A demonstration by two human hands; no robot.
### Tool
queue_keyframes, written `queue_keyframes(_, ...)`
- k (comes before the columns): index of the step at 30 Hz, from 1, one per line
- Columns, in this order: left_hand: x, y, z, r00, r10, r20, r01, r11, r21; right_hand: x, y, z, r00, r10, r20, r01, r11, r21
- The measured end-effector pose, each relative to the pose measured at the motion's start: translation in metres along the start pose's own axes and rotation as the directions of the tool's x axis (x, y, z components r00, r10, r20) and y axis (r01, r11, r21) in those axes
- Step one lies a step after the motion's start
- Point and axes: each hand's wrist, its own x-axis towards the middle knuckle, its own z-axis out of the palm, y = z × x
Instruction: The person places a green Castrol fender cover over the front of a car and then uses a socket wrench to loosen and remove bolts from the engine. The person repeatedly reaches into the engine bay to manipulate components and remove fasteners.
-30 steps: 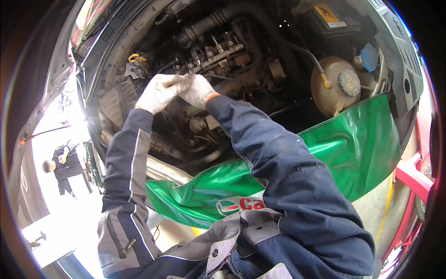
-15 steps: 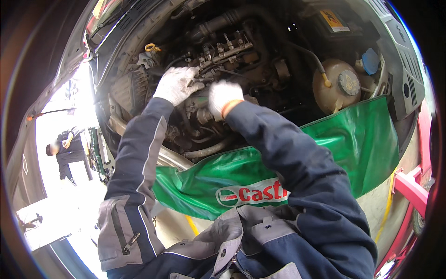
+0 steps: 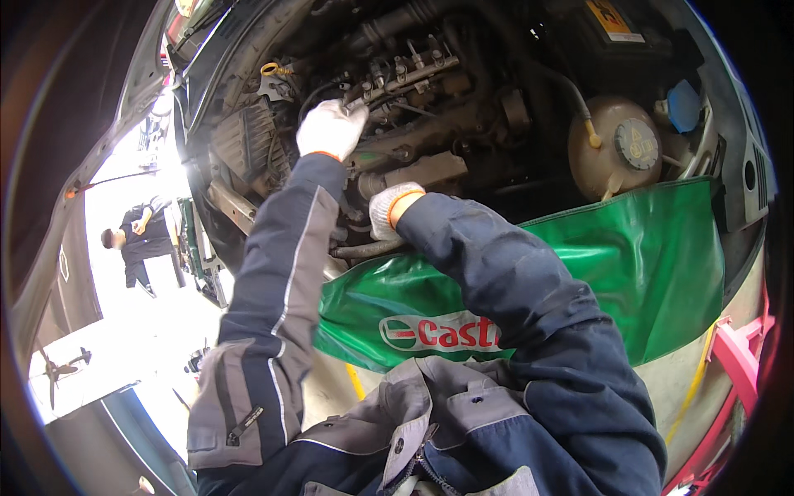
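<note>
The engine (image 3: 442,128) sits uncovered, dark grey-brown and grimy. A dull metal rail (image 3: 423,78) runs slantwise along its far side; a blocky, dusty part (image 3: 430,171) lies nearer, and a pale pipe (image 3: 364,250) curves along the near edge.

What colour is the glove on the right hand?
The right glove is white with an orange edge, shown best in the head view.

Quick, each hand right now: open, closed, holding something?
Left gloved hand: over the engine, grip can't be told.
Right gloved hand: grip hidden, can't tell.
</note>
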Motion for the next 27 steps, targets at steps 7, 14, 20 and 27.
queue_keyframes(7, 0.009, 0.003, 0.005, 0.998, 0.000, -0.059, -0.017, 0.958, -0.286, 0.014, 0.006, 0.001, 0.999, -0.024, 0.028, 0.023, 0.999, 0.046)
queue_keyframes(14, -0.014, -0.003, 0.016, 0.957, -0.283, -0.065, 0.175, 0.742, -0.647, 0.031, 0.007, 0.005, 0.997, -0.012, 0.081, 0.006, 0.997, 0.078)
queue_keyframes(20, -0.003, 0.043, -0.007, 0.991, 0.008, -0.132, -0.079, 0.834, -0.546, 0.043, 0.010, 0.010, 0.997, -0.035, 0.071, 0.032, 0.999, 0.042)
queue_keyframes(27, 0.034, 0.060, 0.005, 0.994, 0.104, -0.033, -0.109, 0.931, -0.349, 0.022, 0.012, -0.004, 0.999, -0.024, -0.024, 0.027, 0.994, 0.104)
